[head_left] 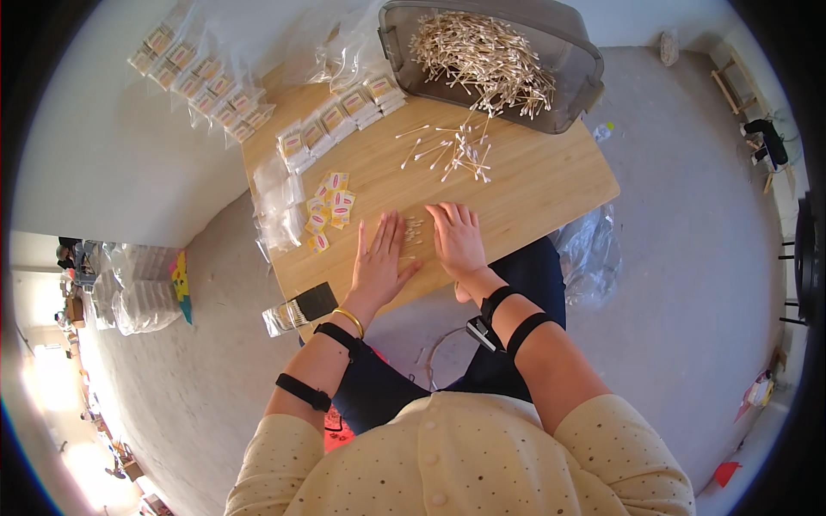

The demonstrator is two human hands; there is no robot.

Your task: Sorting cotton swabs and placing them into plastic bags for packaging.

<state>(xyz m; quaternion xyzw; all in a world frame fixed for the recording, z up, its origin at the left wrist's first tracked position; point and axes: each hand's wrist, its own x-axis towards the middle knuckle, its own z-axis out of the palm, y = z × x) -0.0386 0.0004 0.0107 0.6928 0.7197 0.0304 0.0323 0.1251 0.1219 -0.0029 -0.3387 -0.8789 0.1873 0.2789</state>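
Wooden table [533, 185] carries the work; filled packets [340, 116] lie far left; left hand [379, 258] and right hand [458, 241], fingers flat together, bracket a small swab bunch [414, 230]; loose swabs [456, 150] and a full bin [486, 56] remain unpacked

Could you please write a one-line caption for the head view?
Both hands, left and right, flat around cotton swabs on a wooden table.

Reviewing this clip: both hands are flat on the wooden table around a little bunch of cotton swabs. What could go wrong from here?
1. The small bunch of swabs lies loose between the left hand and right hand; some might roll away.
2. The loose swabs further back could get mixed in.
3. The grey bin overhangs the table's far edge and might tip if bumped.
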